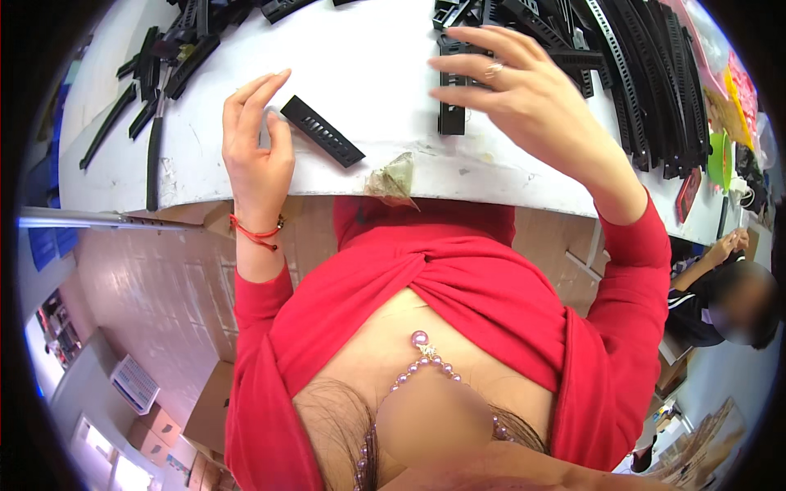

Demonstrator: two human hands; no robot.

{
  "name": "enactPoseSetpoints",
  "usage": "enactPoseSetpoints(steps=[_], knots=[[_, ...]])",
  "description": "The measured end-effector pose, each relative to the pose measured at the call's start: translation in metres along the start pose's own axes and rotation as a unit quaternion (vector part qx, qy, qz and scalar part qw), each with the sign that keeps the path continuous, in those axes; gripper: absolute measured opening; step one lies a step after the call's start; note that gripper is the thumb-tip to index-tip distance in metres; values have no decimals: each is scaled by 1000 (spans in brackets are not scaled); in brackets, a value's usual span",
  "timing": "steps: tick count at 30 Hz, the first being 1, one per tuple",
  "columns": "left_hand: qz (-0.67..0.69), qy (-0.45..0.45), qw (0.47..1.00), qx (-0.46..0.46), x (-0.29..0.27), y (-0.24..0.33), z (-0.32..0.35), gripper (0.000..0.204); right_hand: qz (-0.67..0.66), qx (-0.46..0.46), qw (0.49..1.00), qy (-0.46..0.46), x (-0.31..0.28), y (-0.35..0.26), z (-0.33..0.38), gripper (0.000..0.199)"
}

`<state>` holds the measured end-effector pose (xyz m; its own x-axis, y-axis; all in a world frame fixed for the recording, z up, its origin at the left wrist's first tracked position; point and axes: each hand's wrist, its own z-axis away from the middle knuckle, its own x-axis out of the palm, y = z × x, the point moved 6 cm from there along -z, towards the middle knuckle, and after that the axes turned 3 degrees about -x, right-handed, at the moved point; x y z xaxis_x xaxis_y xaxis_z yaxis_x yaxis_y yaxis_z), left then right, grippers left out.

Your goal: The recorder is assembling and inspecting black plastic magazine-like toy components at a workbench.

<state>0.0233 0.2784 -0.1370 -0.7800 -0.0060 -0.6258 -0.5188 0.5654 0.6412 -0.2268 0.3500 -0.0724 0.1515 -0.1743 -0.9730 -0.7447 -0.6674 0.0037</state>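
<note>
Head view. A white tabletop (385, 74) runs across the upper part of the picture, its near edge just ahead of the person's red-clad torso. One short black slotted strip (322, 131) lies flat and alone on the bare surface, angled, just beside the left hand (258, 151). It sits apart from the stock, apparently singled out for handling.

The left hand stands on edge at the tabletop's near rim, palm turned inward. Its fingers (254, 94) are extended and loosely spread, released, grasping nothing. The thumb tip comes close to the strip's upper end; contact cannot be confirmed.

The right hand (524, 98) hovers over a second black slotted piece (450, 106) that lies upright in the picture. Its fingers (471, 65) are stretched out leftward and parted, not clenched. The lower fingertips appear to rest on or just above that piece. No grasp is evident.

A large pile of long black slotted rails (647, 90) is stacked to the right, within reach of the right hand, evidently the supply. More black pieces (164, 57) lie scattered at the upper left. A crumpled scrap of clear wrap (393, 178) hangs over the tabletop's near edge, between the hands.

A second person (720, 303) sits at the far right, well apart.
</note>
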Motion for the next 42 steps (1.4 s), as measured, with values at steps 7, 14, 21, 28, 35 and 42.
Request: enactPoseSetpoints(steps=[7, 14, 21, 28, 35, 42], knots=[[-12, 23, 1000, 0, -4, 9, -4, 49, -121, 24, 992, -32, 30, 38, -22, 32], [-3, 24, 1000, 2, -3, 12, -5, 56, -220, 153, 957, -115, 25, 69, -48, 34], [34, -98, 994, 29, -3, 16, -15, 64, -60, 136, 989, -17, -45, 91, 16, 30], [-12, -193, 979, 57, -7, 12, -25, 58, 44, 167, 982, 76, -44, 74, 65, 48], [197, -298, 923, -143, 17, 1, -27, 33, -158, 121, 973, 114, 0, -26, 38, 43], [376, -301, 853, -201, 32, 31, -25, 33, -98, 166, 947, 256, -6, -19, 34, 36]])
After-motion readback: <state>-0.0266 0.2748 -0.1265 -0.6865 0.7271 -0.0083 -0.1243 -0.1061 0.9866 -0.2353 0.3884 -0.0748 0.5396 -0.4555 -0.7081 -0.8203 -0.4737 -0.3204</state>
